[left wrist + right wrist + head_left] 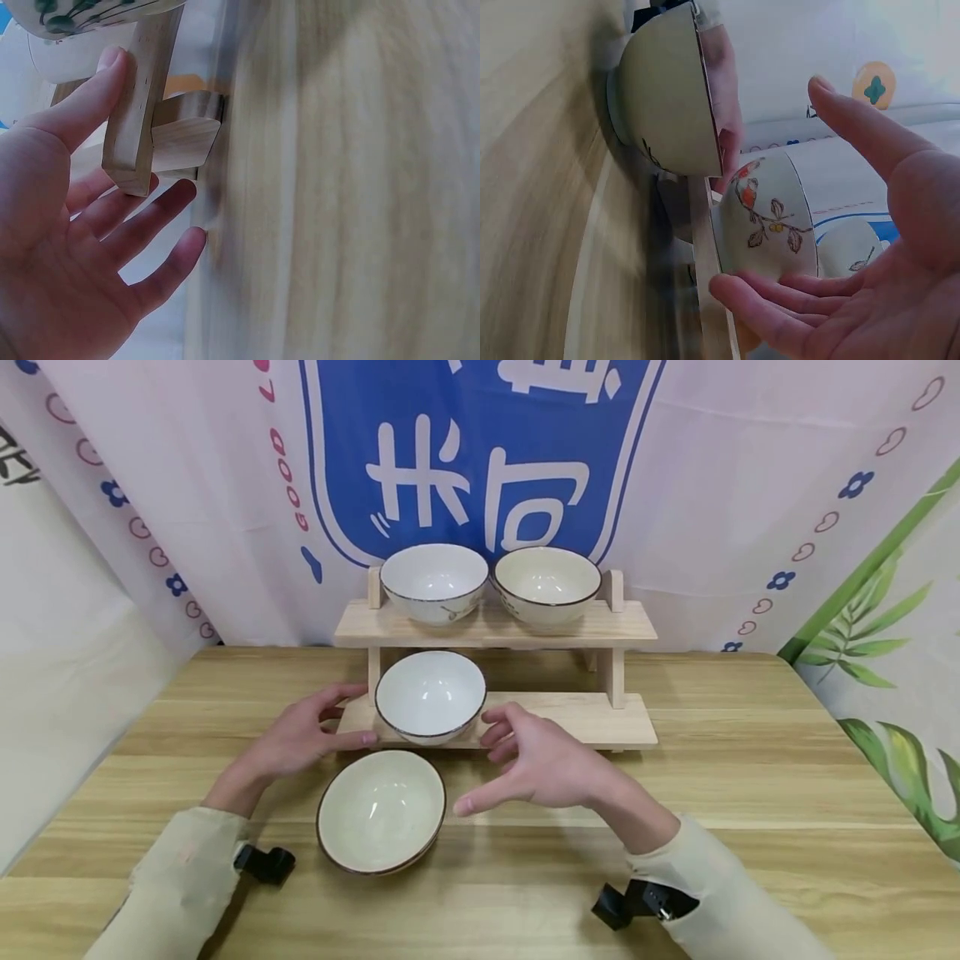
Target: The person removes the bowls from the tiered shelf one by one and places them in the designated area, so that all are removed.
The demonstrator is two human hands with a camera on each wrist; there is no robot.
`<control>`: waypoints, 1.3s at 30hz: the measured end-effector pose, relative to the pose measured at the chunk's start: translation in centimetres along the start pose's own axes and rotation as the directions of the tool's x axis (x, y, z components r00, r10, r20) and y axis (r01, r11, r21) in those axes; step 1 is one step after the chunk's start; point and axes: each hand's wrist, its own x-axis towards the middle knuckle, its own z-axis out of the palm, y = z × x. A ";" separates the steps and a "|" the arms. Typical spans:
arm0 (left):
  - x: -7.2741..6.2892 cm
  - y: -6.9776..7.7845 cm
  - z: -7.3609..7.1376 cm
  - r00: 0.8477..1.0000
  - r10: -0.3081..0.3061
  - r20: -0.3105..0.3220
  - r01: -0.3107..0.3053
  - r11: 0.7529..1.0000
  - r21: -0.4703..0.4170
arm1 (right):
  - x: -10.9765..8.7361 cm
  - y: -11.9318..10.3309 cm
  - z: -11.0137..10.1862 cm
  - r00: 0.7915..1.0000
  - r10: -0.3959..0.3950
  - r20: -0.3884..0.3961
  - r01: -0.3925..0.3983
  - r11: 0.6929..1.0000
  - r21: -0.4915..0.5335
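Observation:
On the lower tier of a wooden rack point(570, 718) sits a white bowl point(431, 693) with a dark rim. My left hand point(300, 739) is at the left end of that tier, fingers spread, thumb by the board's front corner. The left wrist view has the thumb point(90, 101) overlapping the board; whether it touches cannot be told. To the bowl's right, my right hand point(551, 764) has its fingers loosely spread, holding nothing. Its fingertips are close to the bowl's painted side point(769, 225). A cream bowl point(381, 814) with a brown rim stands in front of the rack.
The upper tier point(495, 625) bears a white bowl point(435, 581) at left and a cream bowl point(547, 585) at right. Behind the wooden table point(750, 760) hangs a printed curtain point(712, 485). Black devices point(266, 864) are strapped at both wrists.

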 end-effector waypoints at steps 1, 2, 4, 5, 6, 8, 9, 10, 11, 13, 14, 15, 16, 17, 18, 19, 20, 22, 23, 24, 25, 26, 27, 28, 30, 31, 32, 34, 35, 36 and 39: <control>0.0 0.0 0.0 1.000 0.000 0.001 0.000 1.000 0.000 | 0.0 0.0 -0.2 1.000 -0.002 -0.014 0.002 1.000 0.003; 0.0 0.0 0.0 1.000 0.000 0.002 0.000 1.000 -0.001 | 0.1 0.0 -0.3 1.000 -0.005 -0.029 0.005 1.000 0.008; 0.0 0.0 0.0 1.000 0.001 0.002 -0.001 1.000 0.000 | 0.2 0.1 -0.5 0.998 -0.013 -0.057 0.014 1.000 0.018; 0.0 0.0 0.0 1.000 0.000 0.001 0.000 1.000 0.003 | 0.3 0.1 -0.6 0.997 -0.018 -0.070 0.020 1.000 0.021; 0.1 0.0 0.0 1.000 0.001 0.000 -0.001 1.000 0.005 | 0.3 0.1 -0.7 0.996 -0.021 -0.084 0.024 0.999 0.024; 0.0 0.0 0.0 1.000 -0.001 0.000 0.001 1.000 0.006 | 0.4 0.1 -0.8 0.993 -0.026 -0.113 0.030 0.999 0.029; 0.1 0.0 0.0 1.000 -0.002 -0.001 0.002 1.000 0.009 | 0.5 0.1 -0.8 0.991 -0.031 -0.128 0.035 0.999 0.034; 0.0 0.0 0.0 1.000 -0.004 -0.001 0.004 1.000 0.010 | 0.5 0.1 -0.8 0.989 -0.034 -0.144 0.040 0.999 0.037; 0.0 0.0 -0.1 1.000 -0.005 -0.002 0.005 1.000 0.010 | 0.6 0.2 -0.7 0.986 -0.040 -0.160 0.046 0.998 0.034; -0.1 0.0 -0.1 1.000 -0.007 -0.003 0.007 1.000 0.010 | 0.9 0.2 -0.5 0.980 -0.053 -0.192 0.059 0.998 0.029; -0.1 0.0 -0.1 1.000 -0.009 -0.004 0.009 1.000 0.012 | 1.0 0.2 -0.4 0.977 -0.061 -0.206 0.068 0.997 0.030; -0.1 0.0 -0.1 1.000 -0.011 -0.005 0.011 1.000 0.013 | 1.2 0.2 -0.3 0.973 -0.071 -0.220 0.079 0.996 0.029; -0.1 0.0 -0.1 1.000 -0.012 -0.006 0.012 1.000 0.011 | 1.3 0.3 -0.2 0.969 -0.078 -0.233 0.088 0.996 0.033; -0.1 0.0 -0.1 1.000 -0.013 -0.007 0.013 1.000 0.013 | 1.5 0.3 -0.1 0.966 -0.086 -0.244 0.099 0.994 0.038; -0.1 0.0 -0.1 1.000 -0.012 -0.007 0.012 1.000 0.013 | 1.7 0.3 0.0 0.963 -0.090 -0.255 0.106 0.993 0.049; -0.1 0.0 -0.1 1.000 -0.012 -0.007 0.012 1.000 0.013 | 1.9 0.3 0.1 0.960 -0.093 -0.263 0.112 0.992 0.058; -0.1 0.0 0.0 1.000 -0.011 -0.007 0.011 1.000 0.013 | 2.1 0.3 0.2 0.959 -0.094 -0.269 0.116 0.991 0.066; 0.0 0.0 0.0 1.000 -0.008 -0.007 0.008 1.000 0.013 | 2.5 0.4 0.3 0.956 -0.094 -0.278 0.121 0.989 0.081; 0.0 0.0 0.0 1.000 -0.006 -0.007 0.006 1.000 0.014 | 2.6 0.4 0.4 0.955 -0.095 -0.281 0.123 0.989 0.084; 0.0 0.0 0.0 1.000 -0.005 -0.007 0.006 1.000 0.016 | 2.8 0.5 0.5 0.955 -0.096 -0.282 0.125 0.988 0.086; 0.0 0.0 -0.1 1.000 -0.007 -0.006 0.007 1.000 0.021 | 3.0 0.5 0.6 0.954 -0.100 -0.281 0.129 0.988 0.087; 0.0 0.0 -0.1 1.000 -0.010 -0.006 0.010 1.000 0.023 | 3.2 0.7 0.7 0.954 -0.104 -0.280 0.134 0.987 0.089; 0.1 0.0 -0.1 1.000 -0.013 -0.006 0.013 1.000 0.025 | 3.4 0.8 0.8 0.954 -0.109 -0.279 0.139 0.986 0.090; 0.1 0.0 -0.1 1.000 -0.013 -0.006 0.013 1.000 0.025 | 3.5 0.9 0.8 0.954 -0.112 -0.278 0.142 0.986 0.090; 0.1 0.0 -0.1 1.000 -0.017 -0.006 0.017 0.999 0.029 | 3.9 1.1 1.0 0.954 -0.118 -0.276 0.148 0.985 0.091; 0.0 0.0 -0.1 1.000 -0.017 -0.006 0.017 0.999 0.027 | 4.0 1.3 1.1 0.954 -0.119 -0.276 0.149 0.985 0.092; 0.0 0.1 -0.1 1.000 -0.017 -0.006 0.017 1.000 0.024 | 4.2 1.4 1.1 0.954 -0.120 -0.275 0.152 0.984 0.097; -0.1 0.1 -0.1 1.000 -0.017 -0.007 0.017 1.000 0.020 | 4.5 1.5 1.2 0.955 -0.126 -0.270 0.162 0.980 0.116; -0.1 0.0 -0.1 1.000 -0.016 -0.008 0.016 1.000 0.019 | 4.7 1.5 1.3 0.955 -0.131 -0.268 0.169 0.978 0.126; -0.2 0.1 -0.1 1.000 -0.018 -0.008 0.019 1.000 0.018 | 4.9 1.5 1.4 0.954 -0.136 -0.266 0.177 0.975 0.137; -0.1 0.1 -0.1 1.000 -0.021 -0.012 0.021 1.000 0.013 | 5.4 1.4 1.6 0.952 -0.152 -0.264 0.200 0.966 0.165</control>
